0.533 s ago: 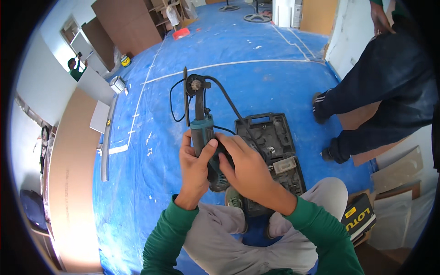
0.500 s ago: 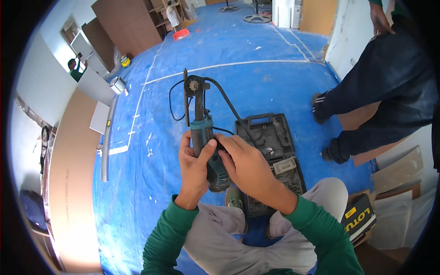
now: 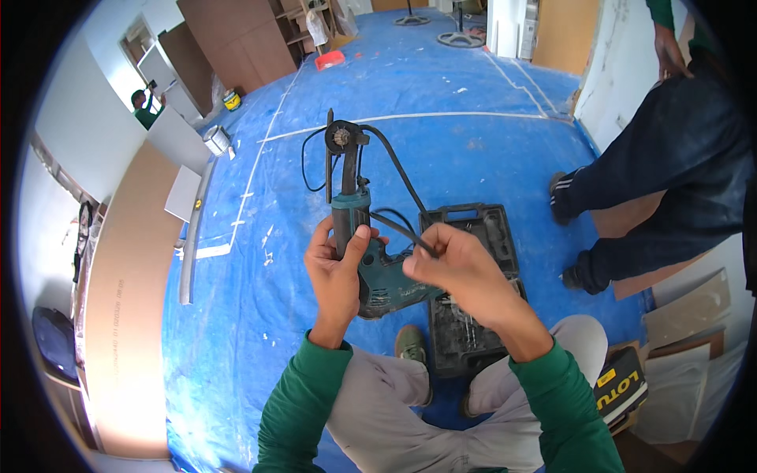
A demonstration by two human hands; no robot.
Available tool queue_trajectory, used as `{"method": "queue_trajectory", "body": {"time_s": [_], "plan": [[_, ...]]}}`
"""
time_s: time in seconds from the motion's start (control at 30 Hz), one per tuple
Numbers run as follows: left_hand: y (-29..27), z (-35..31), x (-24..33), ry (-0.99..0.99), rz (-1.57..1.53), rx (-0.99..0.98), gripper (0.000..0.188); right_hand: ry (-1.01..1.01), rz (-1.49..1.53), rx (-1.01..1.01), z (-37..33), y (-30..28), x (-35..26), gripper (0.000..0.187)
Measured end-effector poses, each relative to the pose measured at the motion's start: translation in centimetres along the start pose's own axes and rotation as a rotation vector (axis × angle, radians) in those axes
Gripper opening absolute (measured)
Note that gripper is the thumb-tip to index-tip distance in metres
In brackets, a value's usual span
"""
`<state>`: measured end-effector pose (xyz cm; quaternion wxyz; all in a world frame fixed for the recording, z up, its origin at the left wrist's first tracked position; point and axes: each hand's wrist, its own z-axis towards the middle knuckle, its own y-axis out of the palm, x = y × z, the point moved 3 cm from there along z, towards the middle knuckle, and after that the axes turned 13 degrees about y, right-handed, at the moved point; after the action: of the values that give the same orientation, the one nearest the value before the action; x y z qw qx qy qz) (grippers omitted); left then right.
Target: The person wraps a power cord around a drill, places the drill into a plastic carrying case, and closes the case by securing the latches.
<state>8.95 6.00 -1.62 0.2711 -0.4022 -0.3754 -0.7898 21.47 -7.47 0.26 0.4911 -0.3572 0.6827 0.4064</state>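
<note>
Power tool, green and black, is up in the air in front of the person's knees. The left hand has it, fingers curled round its body, closed as far as the thick tool lets them, thumb on the near side. The tool's long way runs from the person out toward the far part of the room, with the round toothed end farthest away. A thin dark rod runs along on its left. Its fat handle sticks out to the right, under the right hand. So the left hand is on the tool, and the right hand is just beside it. The right hand pinches one end of a dark strip, which slants up and left to the tool; I cannot tell if it is cord. The black case lies open below, right of the tool, on the blue sheet.
</note>
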Motion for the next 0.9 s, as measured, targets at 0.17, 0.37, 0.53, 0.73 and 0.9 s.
{"method": "queue_trajectory", "body": {"time_s": [0.17, 0.37, 0.53, 0.73, 0.9], "plan": [[-1.7, 0.4, -1.0, 0.035, 0.103, 0.002, 0.031, 0.08, -0.441, -0.203, -3.8, 3.0, -4.4, 0.033], [-2.8, 1.3, -0.9, 0.017, 0.068, 0.078, 0.031, -0.442, -0.578, -0.138, -8.3, 3.8, -1.9, 0.039], [-2.6, 1.1, -0.2, 0.013, -0.004, 0.058, 0.033, -0.451, -0.644, -0.021, -13.4, 4.6, 2.7, 0.033], [-1.1, 0.5, 1.6, 0.088, -0.033, 0.067, 0.032, 0.064, 0.275, 0.404, -15.4, 4.9, 12.2, 0.011], [-0.7, 0.5, 2.2, 0.136, -0.035, 0.1, 0.033, 0.33, 0.538, 0.302, -14.2, 5.6, 10.7, 0.011]]}}
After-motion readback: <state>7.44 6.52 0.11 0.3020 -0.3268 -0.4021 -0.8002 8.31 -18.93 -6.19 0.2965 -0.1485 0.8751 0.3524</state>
